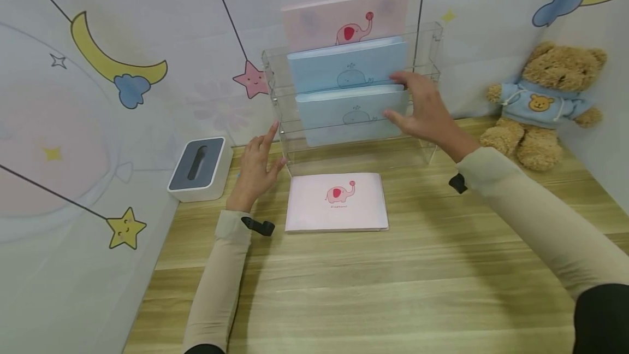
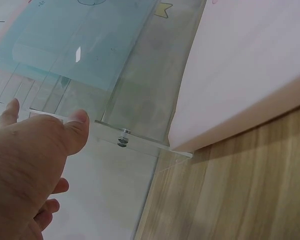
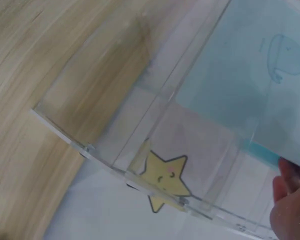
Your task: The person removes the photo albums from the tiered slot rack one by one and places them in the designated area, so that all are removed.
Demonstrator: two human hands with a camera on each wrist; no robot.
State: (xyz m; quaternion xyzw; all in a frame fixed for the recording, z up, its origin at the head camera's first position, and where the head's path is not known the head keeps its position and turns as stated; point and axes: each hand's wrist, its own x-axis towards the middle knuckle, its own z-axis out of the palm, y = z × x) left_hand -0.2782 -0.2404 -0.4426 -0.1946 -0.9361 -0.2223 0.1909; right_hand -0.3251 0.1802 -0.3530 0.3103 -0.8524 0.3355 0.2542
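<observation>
A clear acrylic rack [image 1: 354,160] stands at the back of the table with booklets in its tiers. The front light-blue whale booklet [image 1: 334,119] is pinched at its right edge by my right hand [image 1: 426,107], thumb in front and fingers behind. Behind it stand another blue whale booklet [image 1: 319,72] and, highest, a pink elephant booklet [image 1: 314,29]. My left hand [image 1: 254,171] lies against the rack's left side, index finger extended, thumb at the panel's edge [image 2: 102,122]. A second pink elephant booklet [image 1: 336,212] lies flat before the rack.
A white box with a grey slotted top [image 1: 216,171] sits left of the rack. To the right, a brown teddy bear [image 1: 538,105] in a blue hoodie leans by the wall. A cartoon-printed backdrop [image 1: 187,10] rises behind the wood-grain table [image 1: 373,288].
</observation>
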